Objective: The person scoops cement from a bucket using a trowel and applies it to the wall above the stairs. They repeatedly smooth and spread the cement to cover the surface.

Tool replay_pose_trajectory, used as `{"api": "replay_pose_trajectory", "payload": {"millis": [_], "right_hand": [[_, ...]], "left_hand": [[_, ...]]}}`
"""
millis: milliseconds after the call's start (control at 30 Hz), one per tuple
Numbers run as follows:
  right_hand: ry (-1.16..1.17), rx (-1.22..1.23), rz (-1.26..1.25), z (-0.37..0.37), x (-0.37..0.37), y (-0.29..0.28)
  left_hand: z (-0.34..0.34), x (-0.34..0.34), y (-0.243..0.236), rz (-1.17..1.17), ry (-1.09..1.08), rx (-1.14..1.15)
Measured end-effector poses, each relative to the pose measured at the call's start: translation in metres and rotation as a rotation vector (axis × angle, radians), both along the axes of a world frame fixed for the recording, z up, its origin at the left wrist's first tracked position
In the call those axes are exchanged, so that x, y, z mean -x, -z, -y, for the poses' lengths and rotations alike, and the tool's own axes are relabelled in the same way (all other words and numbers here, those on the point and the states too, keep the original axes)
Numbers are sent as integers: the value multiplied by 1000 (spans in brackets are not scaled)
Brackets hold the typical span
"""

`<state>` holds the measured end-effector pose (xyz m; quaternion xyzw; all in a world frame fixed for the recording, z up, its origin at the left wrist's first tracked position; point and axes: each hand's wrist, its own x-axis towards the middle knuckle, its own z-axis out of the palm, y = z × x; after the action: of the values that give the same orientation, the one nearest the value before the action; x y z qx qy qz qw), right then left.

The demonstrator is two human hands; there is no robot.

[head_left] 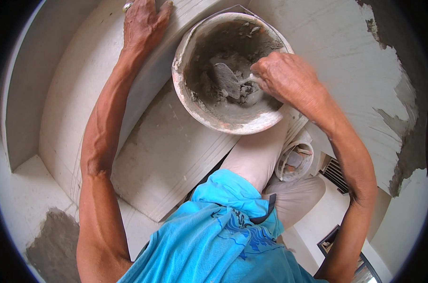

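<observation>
My right hand (288, 79) is closed round the handle of a trowel (226, 80), whose blade lies in grey wet mortar (251, 100) inside a bucket. The bucket (233, 126) is round, pale and crusted with dried mortar, and its wire handle rests against the far rim. It stands on a stair tread in front of my legs. To the left, my left hand (145, 21) lies flat on the pale step at the top edge, fingers stretched out, with a ring on one finger. Part of that hand is cut off by the frame.
A smaller white bucket (295, 160) with something grey in it stands beside my knee. Pale stair treads (171, 146) run below and left of the big bucket. On the right, a wall (355, 80) has patchy grey plaster. A dark vent grille (334, 174) sits lower right.
</observation>
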<state>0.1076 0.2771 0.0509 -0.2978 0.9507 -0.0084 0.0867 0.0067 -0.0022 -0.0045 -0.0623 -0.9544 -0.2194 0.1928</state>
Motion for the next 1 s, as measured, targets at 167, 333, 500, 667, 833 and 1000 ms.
{"api": "replay_pose_trajectory", "payload": {"millis": [167, 333, 500, 667, 833, 1000], "right_hand": [[-119, -96, -130, 8, -17, 10], [-4, -120, -41, -2, -14, -6], [33, -1, 48, -3, -11, 2], [112, 72, 201, -8, -3, 2], [199, -22, 386, -2, 3, -6], [171, 0, 387, -4, 3, -3]], "left_hand": [[4, 6, 9, -1, 24, 23], [1, 4, -2, 8, 27, 11], [7, 10, 13, -61, 42, 33], [5, 11, 11, -55, 43, 31], [3, 10, 8, -41, 38, 34], [0, 8, 0, -23, 62, 0]]}}
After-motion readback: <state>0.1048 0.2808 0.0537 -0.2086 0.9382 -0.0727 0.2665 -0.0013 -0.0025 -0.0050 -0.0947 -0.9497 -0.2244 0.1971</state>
